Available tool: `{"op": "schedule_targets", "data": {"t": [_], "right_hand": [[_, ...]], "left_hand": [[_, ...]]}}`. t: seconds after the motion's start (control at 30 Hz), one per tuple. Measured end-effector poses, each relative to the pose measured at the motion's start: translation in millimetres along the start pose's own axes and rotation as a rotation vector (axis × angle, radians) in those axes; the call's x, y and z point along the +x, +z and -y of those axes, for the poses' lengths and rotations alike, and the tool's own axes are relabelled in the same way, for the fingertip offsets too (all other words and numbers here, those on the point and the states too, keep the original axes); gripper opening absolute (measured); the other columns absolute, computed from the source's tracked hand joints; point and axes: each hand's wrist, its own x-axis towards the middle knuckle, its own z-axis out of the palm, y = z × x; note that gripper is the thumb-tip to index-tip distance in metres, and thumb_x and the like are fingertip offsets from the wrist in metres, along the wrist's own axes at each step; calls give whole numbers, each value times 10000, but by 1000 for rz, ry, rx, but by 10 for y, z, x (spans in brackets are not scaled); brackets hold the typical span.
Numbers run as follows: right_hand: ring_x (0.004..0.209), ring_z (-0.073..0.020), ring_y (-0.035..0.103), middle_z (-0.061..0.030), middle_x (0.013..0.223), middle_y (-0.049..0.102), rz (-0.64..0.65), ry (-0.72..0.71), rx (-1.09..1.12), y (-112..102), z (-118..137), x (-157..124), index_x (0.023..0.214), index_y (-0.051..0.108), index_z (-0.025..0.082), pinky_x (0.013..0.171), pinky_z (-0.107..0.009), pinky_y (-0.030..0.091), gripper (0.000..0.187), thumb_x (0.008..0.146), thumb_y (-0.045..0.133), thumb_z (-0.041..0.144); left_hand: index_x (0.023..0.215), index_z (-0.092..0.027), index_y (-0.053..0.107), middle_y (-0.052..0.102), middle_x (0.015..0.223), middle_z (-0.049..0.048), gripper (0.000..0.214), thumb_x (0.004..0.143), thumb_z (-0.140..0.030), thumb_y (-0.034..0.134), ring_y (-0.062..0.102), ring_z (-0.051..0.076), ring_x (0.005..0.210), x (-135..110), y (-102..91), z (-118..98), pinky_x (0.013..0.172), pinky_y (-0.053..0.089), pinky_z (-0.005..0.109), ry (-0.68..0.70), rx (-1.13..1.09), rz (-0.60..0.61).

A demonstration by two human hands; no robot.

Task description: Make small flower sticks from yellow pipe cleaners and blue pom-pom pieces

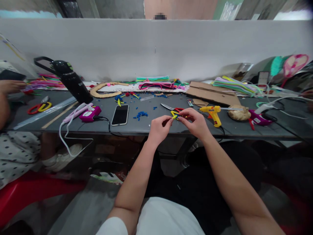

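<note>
A long grey table carried flat brown cardboard sheets and a glossy black bottle, which leaned with its contents hidden. Nearer lay a flat dark phone, a yellow glue gun and scattered blue bits. Above the table's near edge, the left hand and right hand both pinched a small fuzzy yellow-and-blue pipe-cleaner piece.

Held piece part-hidden, co-worker's arm cropped L

Black bottle, ten o'clock on the tabletop: white lettering starting with "D", the rest unreadable.
Magenta glue gun label: too blurred to read.
</note>
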Motion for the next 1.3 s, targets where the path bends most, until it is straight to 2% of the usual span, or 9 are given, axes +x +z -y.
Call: {"op": "schedule_targets", "data": {"t": [0.3, 1.03, 1.13, 1.3], "right_hand": [[767, -155, 620, -62, 998, 648, -12, -46, -49, 14, -31, 1, 970, 700, 210, 671, -301, 530, 159, 857, 676, 320], [781, -165, 641, -68, 1002, 641, -24, -21, -69, 12, -19, -7, 955, 708, 197, 694, -313, 550, 147, 837, 678, 279], [797, -169, 642, -74, 1011, 656, -31, 9, -20, -16, -9, 3, 981, 713, 199, 693, -306, 550, 184, 833, 688, 306], [869, -183, 662, -67, 1006, 708, -18, 115, 168, -72, -17, 21, 1044, 716, 209, 762, -311, 561, 254, 833, 698, 349]], "left_hand": [[894, -179, 727, 731, 755, 33, 199, 899, -324, 590, 658, 137, 672, 0, -2, 3, 663, 487, 247, 13, 34, 11], [866, -183, 733, 717, 729, 36, 207, 886, -340, 600, 635, 140, 655, 1, 32, 10, 645, 474, 257, 1, -7, 21], [865, -172, 730, 707, 712, 40, 224, 873, -365, 616, 616, 131, 624, 13, 25, 17, 600, 462, 245, -65, -87, 20], [853, -144, 716, 652, 629, 26, 283, 828, -421, 662, 524, 95, 508, 46, 1, 14, 492, 409, 218, -249, -368, 42]]}}
